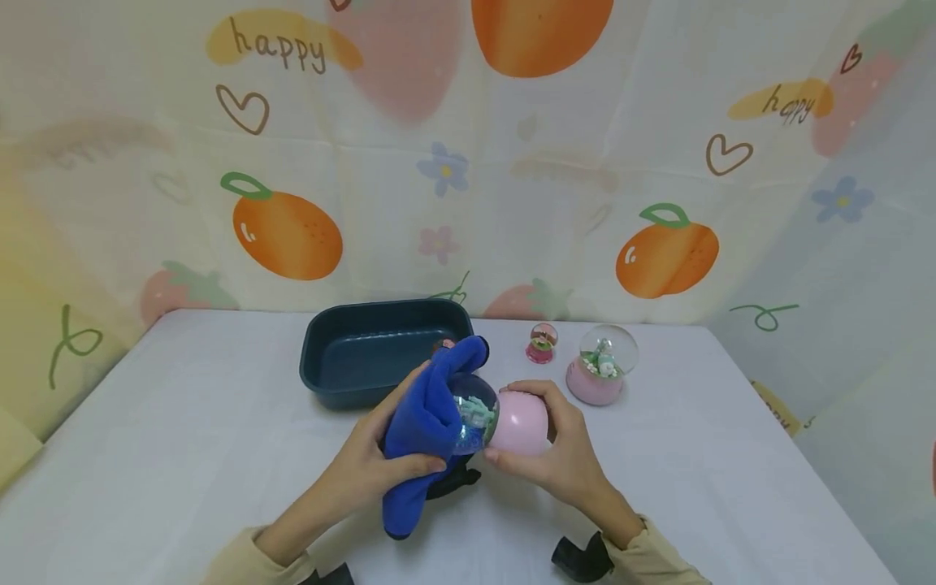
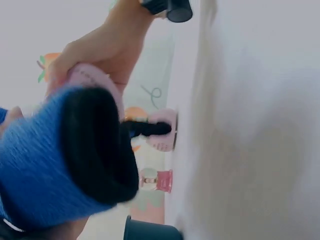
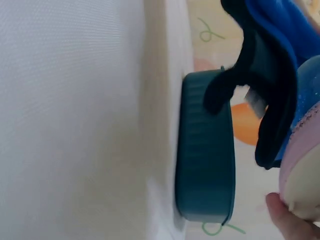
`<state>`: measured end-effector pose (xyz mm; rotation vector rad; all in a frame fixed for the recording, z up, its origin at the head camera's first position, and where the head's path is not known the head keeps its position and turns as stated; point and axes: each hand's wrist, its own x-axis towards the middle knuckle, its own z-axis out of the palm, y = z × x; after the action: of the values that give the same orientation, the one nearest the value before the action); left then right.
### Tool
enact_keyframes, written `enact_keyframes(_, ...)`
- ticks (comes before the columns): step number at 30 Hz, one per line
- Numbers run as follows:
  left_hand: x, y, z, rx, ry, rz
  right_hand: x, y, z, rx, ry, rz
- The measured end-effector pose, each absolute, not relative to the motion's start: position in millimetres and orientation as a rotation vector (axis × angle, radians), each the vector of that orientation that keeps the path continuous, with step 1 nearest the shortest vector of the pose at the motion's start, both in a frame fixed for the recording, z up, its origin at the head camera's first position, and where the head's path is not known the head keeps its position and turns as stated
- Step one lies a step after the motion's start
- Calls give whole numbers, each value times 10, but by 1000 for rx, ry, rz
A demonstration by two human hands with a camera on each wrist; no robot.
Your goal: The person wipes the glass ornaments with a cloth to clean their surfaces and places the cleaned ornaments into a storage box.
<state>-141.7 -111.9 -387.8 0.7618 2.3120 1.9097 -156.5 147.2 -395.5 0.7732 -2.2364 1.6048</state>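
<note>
A snow globe (image 1: 475, 413) with a pink base (image 1: 521, 423) is held tilted on its side above the table. My right hand (image 1: 566, 447) grips the base between fingers and thumb. My left hand (image 1: 373, 455) holds a blue cloth (image 1: 424, 422) with dark edging against the glass dome. Inside the dome sits a pale green figure over blue liquid. In the left wrist view the cloth (image 2: 45, 155) hides most of the globe. The right wrist view shows the pale underside of the base (image 3: 305, 185) and the cloth's dark lining.
Behind the hands stands a dark teal tray (image 1: 322, 394), with a small pinkish thing at its right end partly hidden by the cloth. To the right are a small snow globe (image 1: 542, 343) and a larger pink-based one (image 1: 600, 370). A printed curtain hangs behind the white table (image 1: 183, 439).
</note>
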Motion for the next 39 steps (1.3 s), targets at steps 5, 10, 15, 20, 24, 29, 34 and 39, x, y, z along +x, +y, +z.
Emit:
enact_keyframes(5, -1384, -1067, -3892, 781, 2411, 1934, -1559, 1472, -3932, 727, -2293, 1612)
enact_keyframes(10, -1357, -1049, -3896, 767, 2527, 1858, -1561, 1498, -3910, 747, -2363, 1606)
enact_keyframes(15, -1345, -1039, -3920, 826, 2630, 1773, -1564, 1513, -3899, 762, -2447, 1606)
enact_keyframes(20, -1334, -1031, -3934, 774, 2663, 1745, -1566, 1500, -3895, 736, -2497, 1631)
enact_keyframes(24, -1334, -1030, -3917, 682, 2651, 1749, -1575, 1508, -3918, 701, -2486, 1656)
enact_keyframes(29, -1329, -1001, -3872, 455, 2630, 1740, -1574, 1496, -3951, 676, -2437, 1623)
enact_keyframes(34, -1326, -962, -3859, 340, 2597, 1788, -1577, 1473, -3960, 683, -2388, 1501)
enact_keyframes(39, -1308, -975, -3889, 467, 2474, 1894, -1583, 1482, -3947, 684, -2387, 1451)
